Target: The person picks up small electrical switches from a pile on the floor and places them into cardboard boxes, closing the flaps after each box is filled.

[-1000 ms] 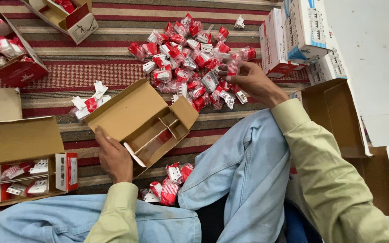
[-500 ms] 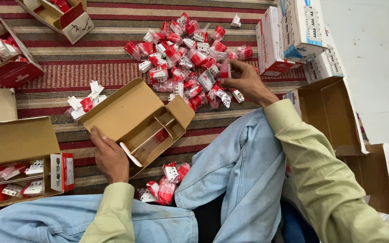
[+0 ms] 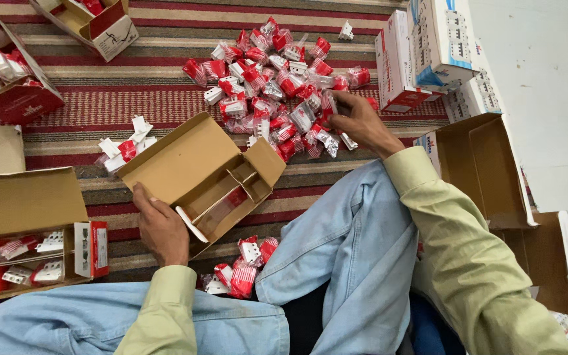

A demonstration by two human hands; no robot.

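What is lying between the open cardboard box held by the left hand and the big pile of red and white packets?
In the head view, only a narrow strip of striped rug separates the open cardboard box from the packet pile; the nearest packets almost touch its flap.

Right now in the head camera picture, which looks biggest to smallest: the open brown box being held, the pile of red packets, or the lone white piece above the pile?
1. Pile of red packets and open brown box: too alike to rank.
2. Lone white piece, smallest.

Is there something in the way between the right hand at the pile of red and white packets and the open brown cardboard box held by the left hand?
Nothing visible blocks it. Between the right hand and the open brown cardboard box lies only low striped mat.
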